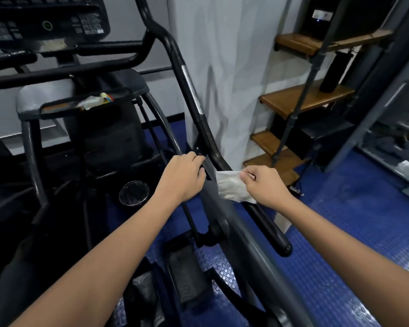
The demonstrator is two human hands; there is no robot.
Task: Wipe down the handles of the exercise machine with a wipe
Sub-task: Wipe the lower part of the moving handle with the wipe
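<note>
The exercise machine (85, 128) fills the left and centre of your view on the blue studded floor (340, 244), its console (45, 22) at top left and wooden shelves (305, 100) off to the right. Its long black handle (222, 161) runs diagonally from upper centre down to a rounded end near your right forearm. Your left hand (183, 178) grips the machine's frame just left of the handle, fingers curled round it; your right hand (266, 186) pinches the white wipe (232, 187), which hangs against the handle between both hands.
</note>
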